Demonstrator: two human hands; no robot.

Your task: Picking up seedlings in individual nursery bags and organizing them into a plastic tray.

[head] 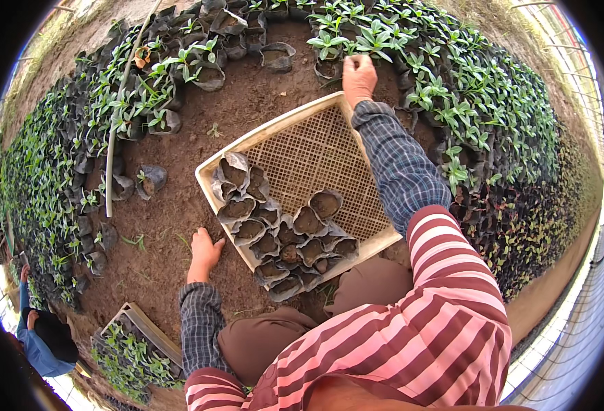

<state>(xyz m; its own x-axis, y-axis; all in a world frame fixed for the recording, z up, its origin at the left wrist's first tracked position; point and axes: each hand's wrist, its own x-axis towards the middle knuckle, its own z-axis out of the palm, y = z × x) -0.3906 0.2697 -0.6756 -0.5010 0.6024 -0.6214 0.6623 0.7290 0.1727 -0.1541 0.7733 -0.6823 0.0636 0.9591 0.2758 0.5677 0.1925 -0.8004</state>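
My right hand reaches past the far corner of a cream plastic crate. Its fingers are curled beside leafy green seedlings and a black soil-filled grow bag; whether anything is between the fingertips is hidden. To the left of the crate, my left hand hovers above or rests on the brown soil, thumb apart from the fingers and nothing in it. Several soil-filled grow bags are grouped in the crate's near left part, and its mesh floor shows beyond them.
Dense rows of bagged seedlings curve around the far side and right; more seedlings fill the left. A thin pole lies across the left rows. Another crate with seedlings sits at lower left, near a person in blue.
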